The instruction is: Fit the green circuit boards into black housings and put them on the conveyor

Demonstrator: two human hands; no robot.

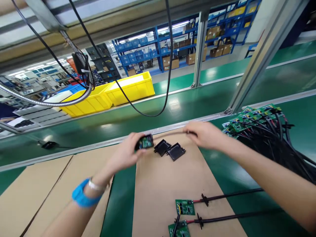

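the left hand (130,149) is closed around a black housing with a green circuit board (147,141) showing in it, held up over the far part of a cardboard sheet (163,187). the right hand (203,134) is narrowed on a dark cable (172,133), its fingers pinching it; the cable stretches, a little blurred, across the gap between the two hands and meets the side of the housing. below the cable, two black plastic shells (176,152) lie on the cardboard, just beside each other with their edges meeting, open side up

nearer the person, two more green boards (185,207) lie at the lower part of the same sheet, one behind the other, each with a black lead (222,197) running off to the right under the right forearm. a heap of wired boards (256,120) sits on the green worktop (123,192) to the right, its black cables bunched towards the person

a blue wristband (86,194) circles the left wrist. more cardboard (61,187) lies on the left. past the metal rail stand yellow bins (133,88), with blue shelving (158,49) behind, and a loose black cord (170,65) hangs in a loop in front
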